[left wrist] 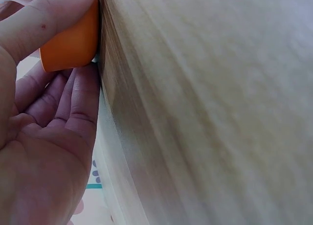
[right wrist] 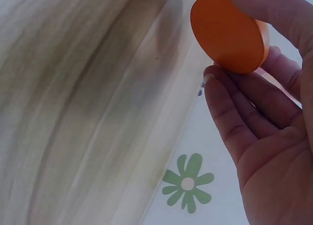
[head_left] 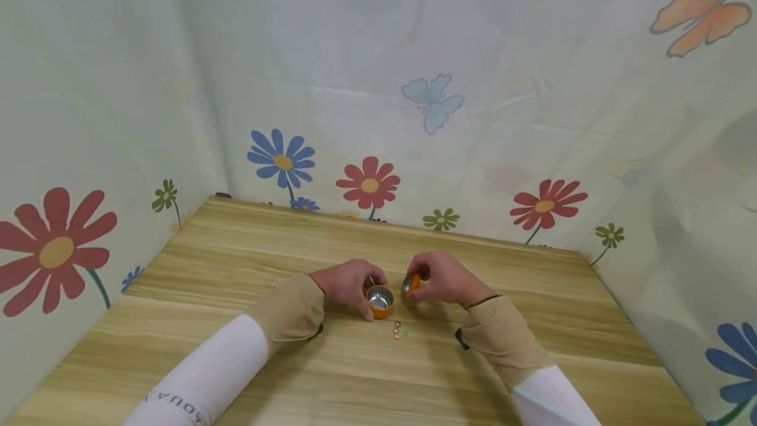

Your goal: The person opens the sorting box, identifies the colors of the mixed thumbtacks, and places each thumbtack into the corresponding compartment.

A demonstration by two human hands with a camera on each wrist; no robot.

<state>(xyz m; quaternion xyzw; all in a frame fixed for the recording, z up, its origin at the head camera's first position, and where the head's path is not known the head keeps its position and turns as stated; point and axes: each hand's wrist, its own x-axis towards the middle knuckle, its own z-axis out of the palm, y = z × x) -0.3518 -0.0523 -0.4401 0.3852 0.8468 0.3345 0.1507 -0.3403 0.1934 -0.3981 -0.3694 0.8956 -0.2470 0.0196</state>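
Note:
My left hand (head_left: 349, 284) grips a small round orange tin (head_left: 381, 313) with a shiny metal inside. It stands upright on the table, its opening facing up. In the left wrist view, the thumb and fingers lie around the orange wall (left wrist: 73, 46), whose base is right at the wood. To its right, my right hand (head_left: 446, 279) pinches an orange lid (head_left: 416, 283), tilted on edge with its metal inner side toward the tin. The right wrist view shows the lid's smooth outer face (right wrist: 226, 34) between thumb and fingers. Several tiny ring-like pieces (head_left: 397, 331) lie just in front of the tin.
The wood-grain table (head_left: 284, 380) spreads out around both hands. Behind it and along its sides hangs a pale cloth (head_left: 331, 51) printed with flowers and butterflies. Dark straps (head_left: 462, 339) show under the sleeves at the wrists.

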